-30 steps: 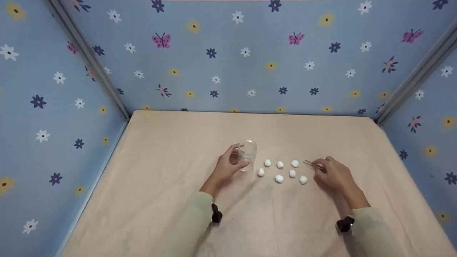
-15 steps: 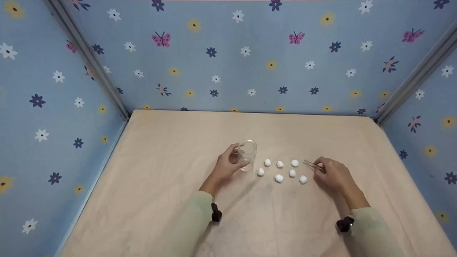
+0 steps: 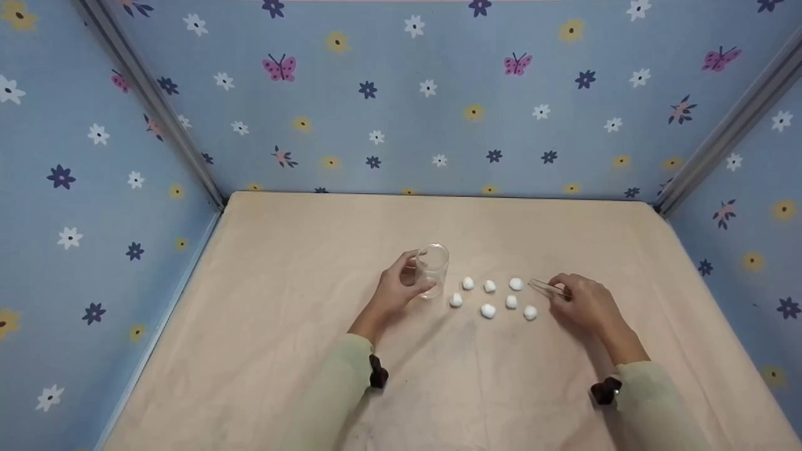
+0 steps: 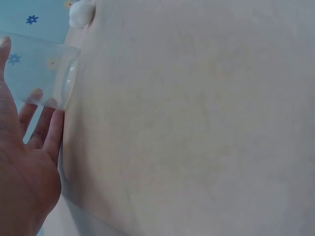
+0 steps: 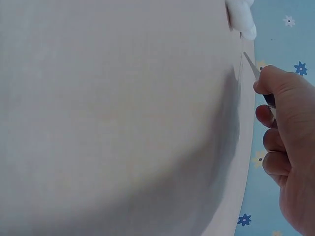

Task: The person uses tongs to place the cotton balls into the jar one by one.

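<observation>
- Surface: a table under a cream cloth [image 3: 269,313], lightly creased toward 4 o'clock; soft shadows fall beside both hands. Clock reading: head view, 12 away from the person.
- Room: blue wall panels [image 3: 401,62] stand at 9, 12 and 3 o'clock, printed with white, yellow and navy flowers; pink butterflies also show. Grey metal posts [image 3: 150,100] run down the corners at 10 and 2.
- Left hand [image 3: 396,289]: reaches in from 7 o'clock, pointing toward 1. Fingers clamped on a transparent plastic cup [image 3: 432,270], thumb across its near side, the others round its far side. Pale green sleeve [image 3: 332,388], black wrist device [image 3: 378,373].
- Cup: left of the table's middle line by a little, mouth up.
- Right hand [image 3: 589,304]: reaches in from 5 o'clock, pointing toward 11. Thumb and index finger together, pinching metal tweezers [image 5: 251,65]; remaining fingers curl inward in the right wrist view. Sleeve and wrist device match the left.
- Tweezers: tips directed toward 10 o'clock, prongs slightly apart, near the rightmost far ball, not touching it.
- Cotton balls [image 3: 488,311]: seven, white, on the cloth between the hands, 3 to 4 o'clock from the cup; three in a far row, four in a staggered near row.
</observation>
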Motion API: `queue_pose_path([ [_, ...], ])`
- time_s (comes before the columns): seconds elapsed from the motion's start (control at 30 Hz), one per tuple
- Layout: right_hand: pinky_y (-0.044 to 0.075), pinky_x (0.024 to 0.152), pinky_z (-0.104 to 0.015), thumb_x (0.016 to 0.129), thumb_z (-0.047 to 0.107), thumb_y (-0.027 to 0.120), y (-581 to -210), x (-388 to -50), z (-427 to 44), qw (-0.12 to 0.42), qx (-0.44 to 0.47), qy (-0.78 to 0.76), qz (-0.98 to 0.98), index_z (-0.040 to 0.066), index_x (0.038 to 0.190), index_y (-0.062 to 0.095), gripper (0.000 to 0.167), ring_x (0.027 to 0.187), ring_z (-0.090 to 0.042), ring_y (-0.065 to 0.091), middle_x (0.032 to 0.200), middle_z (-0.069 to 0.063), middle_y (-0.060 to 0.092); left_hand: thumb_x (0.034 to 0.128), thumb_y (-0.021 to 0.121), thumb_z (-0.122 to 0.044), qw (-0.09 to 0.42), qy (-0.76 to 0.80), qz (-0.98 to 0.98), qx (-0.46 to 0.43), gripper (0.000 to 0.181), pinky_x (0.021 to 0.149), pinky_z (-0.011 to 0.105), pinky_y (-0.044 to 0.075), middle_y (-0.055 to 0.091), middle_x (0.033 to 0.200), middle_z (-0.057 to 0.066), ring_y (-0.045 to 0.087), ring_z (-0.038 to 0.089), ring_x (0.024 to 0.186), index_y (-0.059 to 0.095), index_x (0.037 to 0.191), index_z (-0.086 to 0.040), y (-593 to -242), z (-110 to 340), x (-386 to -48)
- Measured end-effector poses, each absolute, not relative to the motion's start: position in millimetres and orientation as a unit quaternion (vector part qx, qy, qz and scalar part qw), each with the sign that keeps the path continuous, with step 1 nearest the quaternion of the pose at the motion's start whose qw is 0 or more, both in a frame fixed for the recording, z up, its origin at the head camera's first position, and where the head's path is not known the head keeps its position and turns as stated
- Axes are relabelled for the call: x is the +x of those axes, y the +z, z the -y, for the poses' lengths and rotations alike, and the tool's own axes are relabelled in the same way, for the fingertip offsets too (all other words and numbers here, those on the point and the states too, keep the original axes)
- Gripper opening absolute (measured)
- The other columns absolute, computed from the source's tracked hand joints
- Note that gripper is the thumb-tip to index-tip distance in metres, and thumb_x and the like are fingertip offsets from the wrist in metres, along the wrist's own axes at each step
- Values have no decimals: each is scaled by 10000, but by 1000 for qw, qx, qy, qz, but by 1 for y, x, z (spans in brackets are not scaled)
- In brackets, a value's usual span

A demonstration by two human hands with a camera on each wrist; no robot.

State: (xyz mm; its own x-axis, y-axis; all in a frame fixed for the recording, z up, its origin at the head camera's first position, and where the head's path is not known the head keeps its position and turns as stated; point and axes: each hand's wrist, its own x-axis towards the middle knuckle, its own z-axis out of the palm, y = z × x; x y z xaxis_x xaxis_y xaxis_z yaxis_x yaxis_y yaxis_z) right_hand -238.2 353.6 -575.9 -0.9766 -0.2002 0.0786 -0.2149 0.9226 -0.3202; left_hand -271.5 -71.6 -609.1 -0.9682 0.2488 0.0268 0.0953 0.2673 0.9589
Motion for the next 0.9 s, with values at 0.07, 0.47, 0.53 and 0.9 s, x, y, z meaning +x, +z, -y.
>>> queue_pose_path([
  [0.07,542,751,-510,1017,170,756,-574,-238,-353,24,107,164,980,72,1254,779,257,809,-255,628,968,-137,747,1016,869,-258,62,597,-792,111,718,1147,459,626,674,1455,173,748,316,1328,526,1643,-193,-609,72,-272],
  [0.47,501,709,-441,1019,148,803,-560,-243,-359,48,142,168,974,73,1240,805,233,786,-230,629,952,-129,765,1024,858,-237,56,607,-784,118,699,1134,458,634,674,1448,208,756,352,1328,528,1634,-147,-611,72,-271],
  [0.53,503,709,-438,1015,143,799,-560,-243,-359,48,142,164,975,77,1233,805,227,789,-224,631,953,-123,768,1019,863,-225,57,608,-784,115,697,1151,474,625,674,1446,205,750,354,1337,535,1630,-151,-611,72,-271],
  [0.9,542,720,-487,1002,121,783,-554,-244,-352,35,149,164,974,95,1195,806,196,813,-250,660,965,-126,774,1008,876,-206,53,611,-782,109,693,1159,505,619,674,1417,189,754,351,1317,552,1620,-169,-609,70,-271],
])
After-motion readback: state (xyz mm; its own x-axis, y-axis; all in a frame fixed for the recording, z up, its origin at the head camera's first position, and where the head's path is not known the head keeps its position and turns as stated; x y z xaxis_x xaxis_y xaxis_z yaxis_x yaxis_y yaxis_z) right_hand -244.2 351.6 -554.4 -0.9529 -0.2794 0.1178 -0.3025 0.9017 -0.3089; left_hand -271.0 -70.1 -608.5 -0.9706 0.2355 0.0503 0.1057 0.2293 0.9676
